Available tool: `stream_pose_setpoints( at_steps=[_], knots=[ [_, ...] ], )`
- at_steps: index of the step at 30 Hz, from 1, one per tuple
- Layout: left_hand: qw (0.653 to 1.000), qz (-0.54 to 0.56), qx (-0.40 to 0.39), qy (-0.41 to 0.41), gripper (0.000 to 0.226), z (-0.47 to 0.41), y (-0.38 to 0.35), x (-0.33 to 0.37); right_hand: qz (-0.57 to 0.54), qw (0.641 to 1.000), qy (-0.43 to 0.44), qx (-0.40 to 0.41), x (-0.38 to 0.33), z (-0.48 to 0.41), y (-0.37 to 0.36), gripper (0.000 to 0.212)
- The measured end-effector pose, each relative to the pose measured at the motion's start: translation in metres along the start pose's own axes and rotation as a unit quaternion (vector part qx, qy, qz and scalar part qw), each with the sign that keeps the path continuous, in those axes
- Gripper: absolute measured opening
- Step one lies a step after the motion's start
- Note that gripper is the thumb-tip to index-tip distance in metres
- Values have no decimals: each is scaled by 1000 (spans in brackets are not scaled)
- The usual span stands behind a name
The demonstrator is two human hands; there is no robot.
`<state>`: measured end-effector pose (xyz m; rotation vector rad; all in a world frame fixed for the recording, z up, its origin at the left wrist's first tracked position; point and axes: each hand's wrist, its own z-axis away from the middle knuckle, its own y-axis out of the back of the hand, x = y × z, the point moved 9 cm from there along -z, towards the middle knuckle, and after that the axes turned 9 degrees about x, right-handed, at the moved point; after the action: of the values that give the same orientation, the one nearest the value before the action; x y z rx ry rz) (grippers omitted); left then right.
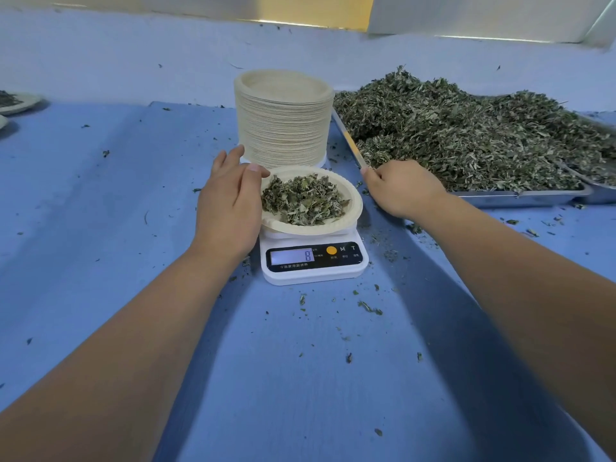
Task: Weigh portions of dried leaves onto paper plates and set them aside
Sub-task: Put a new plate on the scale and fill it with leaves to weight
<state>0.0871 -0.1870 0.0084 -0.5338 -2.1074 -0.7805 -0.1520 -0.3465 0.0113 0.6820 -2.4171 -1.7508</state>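
Note:
A paper plate (353, 203) holding a small heap of dried leaves (303, 200) sits on a white digital scale (313, 261) whose display reads 8. My left hand (230, 201) grips the plate's left rim, thumb over the edge. My right hand (405, 190) is to the right of the plate, at the near corner of the metal tray (520, 197). Its fingers are curled toward the big pile of dried leaves (460, 135); what they hold is hidden.
A tall stack of paper plates (283, 118) stands right behind the scale. A second tray edge (600, 191) shows at far right. Filled plates (16, 101) lie at the far left. Leaf crumbs are scattered over the blue table cover (100, 211). A wall runs behind.

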Motion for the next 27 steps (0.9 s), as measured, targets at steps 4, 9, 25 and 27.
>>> stream_pose_setpoints(
  at_steps=[4, 9, 25, 27],
  knots=[
    [1000, 10, 4, 4, 46, 1, 3, 0, -33, 999, -10, 31, 3, -2, 6, 58],
    [1000, 4, 3, 7, 45, 3, 3, 2, -81, 992, -22, 97, 7, -7, 21, 60],
    [964, 113, -48, 238, 63, 10, -20, -26, -45, 970, 87, 221, -43, 56, 43, 38],
    [958, 124, -62, 250, 69, 12, -21, -23, -34, 978, 86, 189, -51, 60, 37, 38]
  ],
)
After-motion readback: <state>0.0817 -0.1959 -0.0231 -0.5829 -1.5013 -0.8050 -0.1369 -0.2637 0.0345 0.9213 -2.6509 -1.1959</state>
